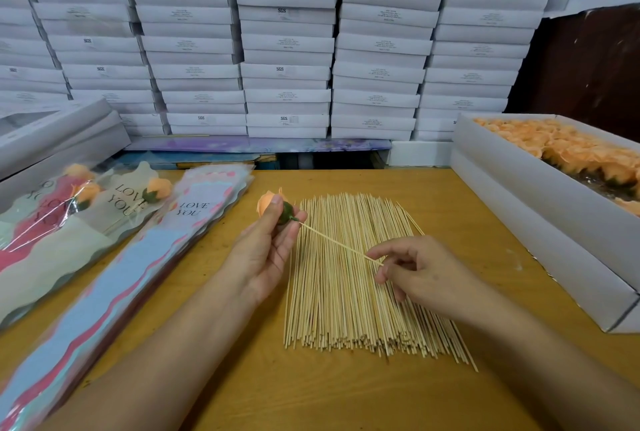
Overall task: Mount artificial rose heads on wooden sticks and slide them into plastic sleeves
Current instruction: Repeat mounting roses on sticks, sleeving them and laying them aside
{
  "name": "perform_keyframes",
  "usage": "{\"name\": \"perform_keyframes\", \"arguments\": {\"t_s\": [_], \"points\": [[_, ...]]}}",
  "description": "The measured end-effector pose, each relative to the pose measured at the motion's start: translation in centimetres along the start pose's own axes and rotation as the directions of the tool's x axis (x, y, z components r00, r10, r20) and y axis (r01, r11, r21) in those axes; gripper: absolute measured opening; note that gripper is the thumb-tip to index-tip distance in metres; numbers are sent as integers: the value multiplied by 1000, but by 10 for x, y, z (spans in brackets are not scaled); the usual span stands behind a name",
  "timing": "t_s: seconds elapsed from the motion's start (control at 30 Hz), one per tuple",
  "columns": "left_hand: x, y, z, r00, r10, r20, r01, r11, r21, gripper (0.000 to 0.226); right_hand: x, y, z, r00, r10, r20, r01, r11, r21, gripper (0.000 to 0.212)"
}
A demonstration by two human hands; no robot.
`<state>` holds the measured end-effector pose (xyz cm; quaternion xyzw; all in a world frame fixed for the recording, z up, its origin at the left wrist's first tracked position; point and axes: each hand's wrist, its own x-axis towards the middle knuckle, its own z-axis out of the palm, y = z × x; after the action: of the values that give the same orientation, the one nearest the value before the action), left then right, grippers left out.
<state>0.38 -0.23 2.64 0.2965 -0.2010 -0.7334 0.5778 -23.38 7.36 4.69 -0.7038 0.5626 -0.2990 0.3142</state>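
A peach fabric rose head with a green base [273,208] sat pinched in the left hand [266,247], above the fanned pile of thin wooden sticks [349,278]. The right hand [419,271] pinched one thin wooden stick [332,242], its tip entering the base: mounting seemed underway. Next probably came the printed plastic sleeves [131,257] to the left.

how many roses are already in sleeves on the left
3 show: one rose farthest back, one just in front of it, one to their right beside the empty sleeves. More may be hidden under the pile.
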Motion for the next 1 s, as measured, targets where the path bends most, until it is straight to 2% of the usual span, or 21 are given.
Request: {"name": "perform_keyframes", "arguments": {"t_s": [0.27, 0.4, 0.5, 0.67, 1.0], "points": [[2, 1, -2, 1000, -1, 5, 1, 1000, 26, 21, -1, 0, -1, 1000, 2, -1, -2, 1000, 9, 48], [2, 1, -1, 1000, -11, 2, 11, 999, 35, 21, 0, 0, 0, 1000, 6, -12, -6, 1000, 6, 47], [1, 0, 1, 1000, -19, 0, 19, 1000, 23, 22, 0, -1, 0, 1000, 6, -9, -6, 1000, 3, 47], [-1, 0, 2, 1000, -11, -12, 11, 1000, 0, 41, -1, -1, 0, 1000, 3, -6, -3, 1000, -3, 47], [-4, 0, 2, 999, -27, -19, 26, 1000, -11, 42, -1, -2, -1, 1000, -2, -12, 2, 1000, -11, 47]]}}
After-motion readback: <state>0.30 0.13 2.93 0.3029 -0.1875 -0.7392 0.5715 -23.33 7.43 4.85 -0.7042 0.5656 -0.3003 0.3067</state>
